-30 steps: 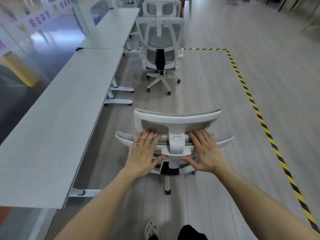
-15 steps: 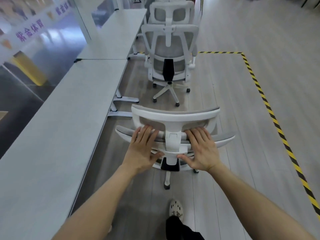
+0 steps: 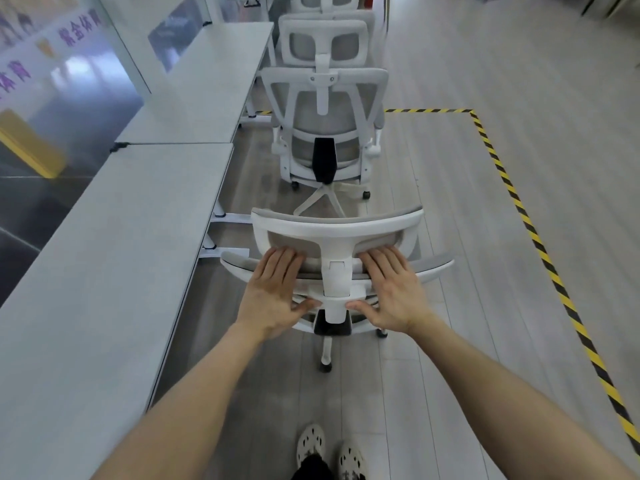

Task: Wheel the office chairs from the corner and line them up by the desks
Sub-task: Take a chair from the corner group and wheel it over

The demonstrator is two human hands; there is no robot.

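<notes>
Upper lettering [image 3: 80, 28]: purple Chinese characters on the glass partition [image 3: 86, 84] beyond the counter [image 3: 121, 237], top left. They read 紫金体育, though the last character is smeared by blur.
Lower lettering [image 3: 14, 77]: the same purple on the same glass, at the left edge. 体育 can be made out, and whatever stands before it is cut off by the frame.
Small graphics [image 3: 15, 26]: purple shapes above the lettering, too blurred to read.
Floor tape [image 3: 521, 209]: yellow-and-black diagonal hazard stripes stuck to the floor [image 3: 450, 393] on the right, turning a corner at the far end.
</notes>
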